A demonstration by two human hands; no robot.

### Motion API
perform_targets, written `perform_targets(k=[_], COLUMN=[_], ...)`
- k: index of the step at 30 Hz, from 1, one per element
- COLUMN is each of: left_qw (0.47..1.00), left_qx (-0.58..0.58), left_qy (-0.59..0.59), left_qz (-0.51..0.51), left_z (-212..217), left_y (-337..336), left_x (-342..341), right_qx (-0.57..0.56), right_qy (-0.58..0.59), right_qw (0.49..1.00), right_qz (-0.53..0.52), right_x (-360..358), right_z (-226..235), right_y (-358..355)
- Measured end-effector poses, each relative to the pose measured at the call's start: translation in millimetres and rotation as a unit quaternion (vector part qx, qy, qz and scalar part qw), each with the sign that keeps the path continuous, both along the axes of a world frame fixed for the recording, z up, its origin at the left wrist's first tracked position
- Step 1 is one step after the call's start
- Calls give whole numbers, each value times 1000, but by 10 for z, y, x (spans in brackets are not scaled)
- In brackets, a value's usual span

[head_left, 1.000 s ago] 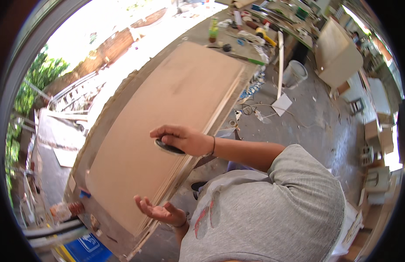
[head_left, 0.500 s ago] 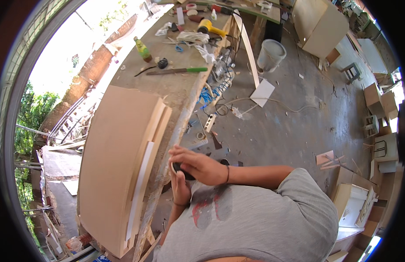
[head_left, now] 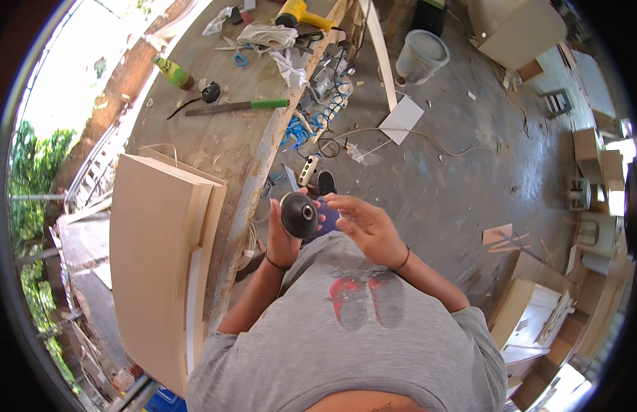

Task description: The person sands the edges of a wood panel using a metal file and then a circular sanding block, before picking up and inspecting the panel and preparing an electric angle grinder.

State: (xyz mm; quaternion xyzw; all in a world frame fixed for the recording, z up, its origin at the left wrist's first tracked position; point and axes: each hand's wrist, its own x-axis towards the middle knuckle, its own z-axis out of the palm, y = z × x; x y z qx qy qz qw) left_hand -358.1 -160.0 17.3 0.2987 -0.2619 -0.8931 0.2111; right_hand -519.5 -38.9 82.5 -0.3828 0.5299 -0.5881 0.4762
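Note:
My left hand point(head_left: 282, 239) is closed around a round black backing pad point(head_left: 296, 221), domed, with a metal-rimmed hole in its middle facing up. Just right of it, my right hand point(head_left: 375, 235) is open, its fingers stretched toward the pad and apart from it. Both hands are in front of my grey shirt, beyond the workbench's edge. To the left, a large plain wooden panel piece point(head_left: 150, 261) with strips along its right side rests on the workbench point(head_left: 215, 147).
A green-handled file point(head_left: 239, 107), a bottle point(head_left: 173, 72), blue-handled scissors point(head_left: 240, 59), white cloths point(head_left: 267, 36) and a yellow power tool point(head_left: 301, 15) lie farther along the bench. On the floor are a power strip point(head_left: 308, 170), cables, a white board point(head_left: 401, 119) and a clear bucket point(head_left: 422, 56).
My right hand has come off the pad and moved right, opening. The pad, covered before, now shows its black domed side in my left hand. The view has shifted.

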Motion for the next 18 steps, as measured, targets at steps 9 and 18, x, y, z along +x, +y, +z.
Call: perform_targets(k=[9, 18], left_qw=[987, 960], left_qx=[89, 80], left_qy=[97, 54], left_qz=[88, 262], left_z=[-161, 0], left_y=[-949, -1371], left_x=[-775, -1320], right_qx=[50, 20], right_qy=[27, 27], right_qw=[993, 990], right_qz=[-107, -139], right_x=[-1662, -3427], right_z=[27, -58], right_y=[-996, -2455])
